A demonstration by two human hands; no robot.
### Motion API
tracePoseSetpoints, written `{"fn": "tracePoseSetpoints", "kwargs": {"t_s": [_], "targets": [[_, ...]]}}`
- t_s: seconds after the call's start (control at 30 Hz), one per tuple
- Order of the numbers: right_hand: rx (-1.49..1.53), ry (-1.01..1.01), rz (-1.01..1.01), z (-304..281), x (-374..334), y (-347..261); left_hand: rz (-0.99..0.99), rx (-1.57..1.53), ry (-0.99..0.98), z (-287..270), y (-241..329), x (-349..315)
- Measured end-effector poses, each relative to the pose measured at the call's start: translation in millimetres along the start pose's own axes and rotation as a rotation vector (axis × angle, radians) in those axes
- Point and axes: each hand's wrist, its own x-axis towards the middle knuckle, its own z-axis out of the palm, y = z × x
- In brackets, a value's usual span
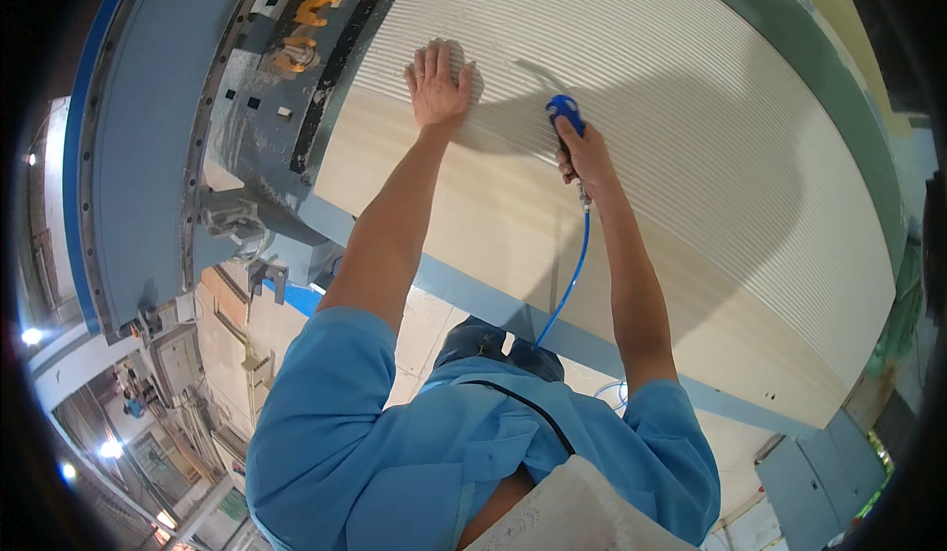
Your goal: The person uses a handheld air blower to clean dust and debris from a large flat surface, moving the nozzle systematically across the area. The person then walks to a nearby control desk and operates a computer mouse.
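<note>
Blue and dark, a handheld tool (pixel 564 110) sits at upper centre, wrapped in the right hand (pixel 589 158), whose curled fingers hide part of its handle; whether the thin grey curve (pixel 538 71) beyond its head is nozzle or shadow, I can't tell. The left hand (pixel 439 94), fingers spread and holding nothing, lies on the ribbed cream panel (pixel 631 33), cut off at the top edge.

Clasps a blue handheld tool (pixel 564 109) at one o'clock in the right grip (pixel 589 154), trailing a blue hose (pixel 576 273) toward six. Spreads the left grip (pixel 440 92) over a pale ribbed panel (pixel 681 137) near twelve. Has orange clamps (pixel 313 9) beyond it at eleven.
</note>
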Motion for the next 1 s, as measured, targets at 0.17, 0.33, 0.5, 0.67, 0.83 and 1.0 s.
{"fn": "tracePoseSetpoints", "kwargs": {"t_s": [0.17, 0.33, 0.5, 0.67, 0.83, 1.0], "targets": [[-0.131, -0.066, -0.008, 25, 26, -6, -0.123, -0.017, 0.066, 3, -2, 2], [0.332, 0.202, -0.157, -5, 71, -24, -0.116, 0.041, 0.002, 0, 2, 3], [0.406, 0.195, -0.155, -2, 104, -44, -0.093, 0.025, -0.015, -4, 5, 4], [0.112, -0.069, -0.072, 55, 130, -70, -0.076, 0.045, -0.009, -7, 7, 5], [0.176, 0.049, -0.098, 81, 167, -103, -0.087, 0.068, -0.051, -7, 7, 4], [0.061, -0.044, -0.097, 102, 195, -113, -0.082, 0.066, -0.043, -8, 7, 3]]}}
